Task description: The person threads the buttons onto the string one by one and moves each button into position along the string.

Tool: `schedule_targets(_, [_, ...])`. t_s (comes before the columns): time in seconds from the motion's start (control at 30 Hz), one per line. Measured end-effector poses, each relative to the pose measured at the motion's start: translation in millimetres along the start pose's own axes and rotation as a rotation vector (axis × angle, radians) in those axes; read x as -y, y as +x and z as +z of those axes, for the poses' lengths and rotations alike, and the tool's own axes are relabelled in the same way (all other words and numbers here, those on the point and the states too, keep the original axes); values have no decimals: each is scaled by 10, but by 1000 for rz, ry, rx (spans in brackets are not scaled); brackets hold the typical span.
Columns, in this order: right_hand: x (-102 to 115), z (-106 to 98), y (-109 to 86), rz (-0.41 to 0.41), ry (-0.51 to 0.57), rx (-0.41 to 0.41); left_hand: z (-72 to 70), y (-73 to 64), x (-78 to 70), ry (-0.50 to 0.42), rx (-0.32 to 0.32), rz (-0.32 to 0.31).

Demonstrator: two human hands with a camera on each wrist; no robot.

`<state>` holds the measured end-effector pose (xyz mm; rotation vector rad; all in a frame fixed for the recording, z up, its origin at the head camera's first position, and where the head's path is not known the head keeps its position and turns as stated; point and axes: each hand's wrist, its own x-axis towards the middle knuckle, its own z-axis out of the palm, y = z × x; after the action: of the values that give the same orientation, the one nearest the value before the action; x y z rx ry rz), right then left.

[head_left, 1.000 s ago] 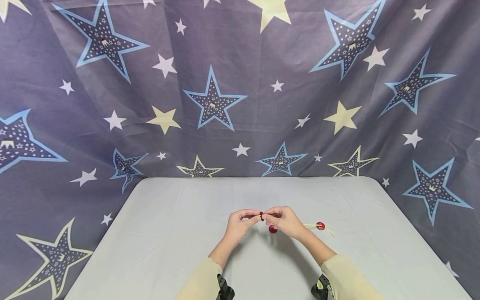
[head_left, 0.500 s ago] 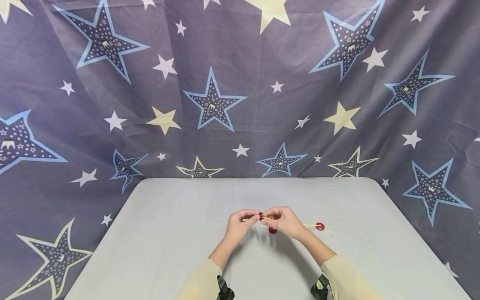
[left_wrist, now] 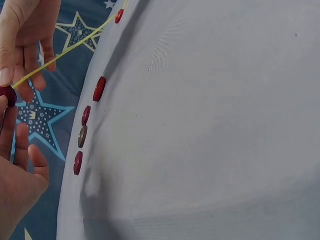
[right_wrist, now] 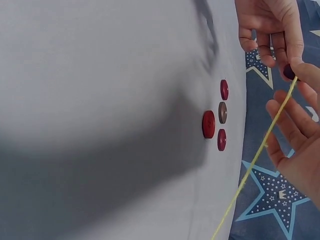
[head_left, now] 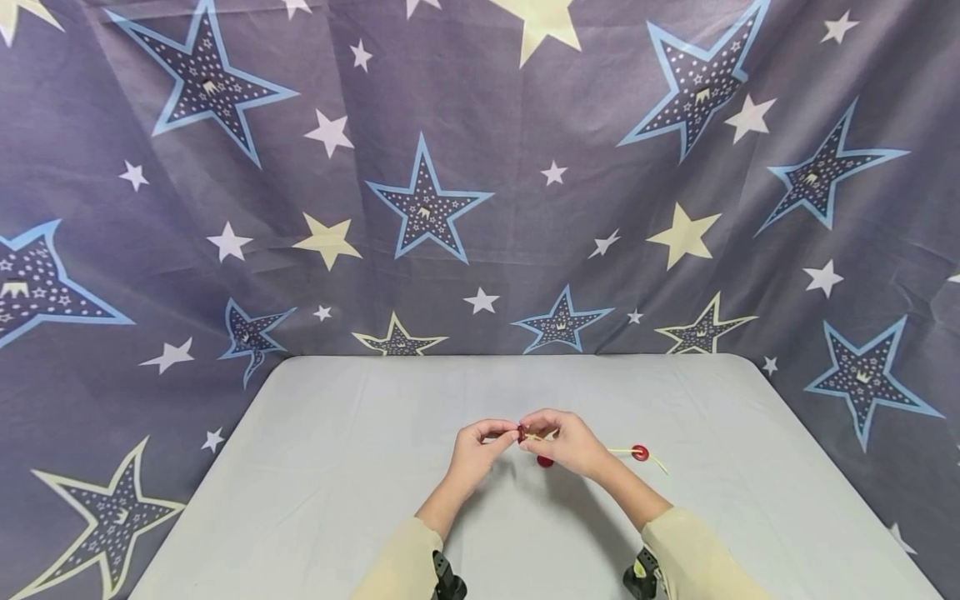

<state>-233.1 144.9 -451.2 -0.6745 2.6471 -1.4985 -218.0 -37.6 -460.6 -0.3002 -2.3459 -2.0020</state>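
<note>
Over the middle of the table, my left hand (head_left: 477, 450) pinches a small dark red button (left_wrist: 9, 96) between thumb and fingertips. My right hand (head_left: 572, 443) is right beside it, thumb and index finger pinching a yellow string (right_wrist: 265, 140) close to the button. In the right wrist view the string runs from the button past the right palm and down out of frame. Farther right, a red button (head_left: 640, 452) lies on the table with the string across it, and a short tail of string sticks out beyond.
Below the hands, a larger red button (right_wrist: 209, 124) lies on the pale table (head_left: 360, 483). Near it are two smaller red buttons (right_wrist: 224, 89) and a grey-brown button (right_wrist: 222, 112). A star-patterned cloth (head_left: 480, 208) hangs behind the table.
The right fingers have shifted up slightly and a bit of yellow string now shows beside the held button. That button has tilted a little; the left hand stays nearly in place.
</note>
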Motion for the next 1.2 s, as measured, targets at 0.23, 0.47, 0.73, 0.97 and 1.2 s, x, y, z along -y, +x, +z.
schedule_targets(0.23, [-14,8,4,-33,-17,5,-5,5,4,1,1,12])
schedule_targets(0.47, [14,-7,-8,-78,-126,24,-16,7,2,23,21,15])
schedule_targets(0.73, [-6,-18,-2,-117,-274,13,-14,0,-10,37,29,24])
schedule_targets(0.97, [-10,-35,-32,-117,-262,23,-16,-25,-22,53,44,22])
schedule_targets(1.2, [-60,-58,-49,-110,-270,12,-25,-30,-23,86,47,-2])
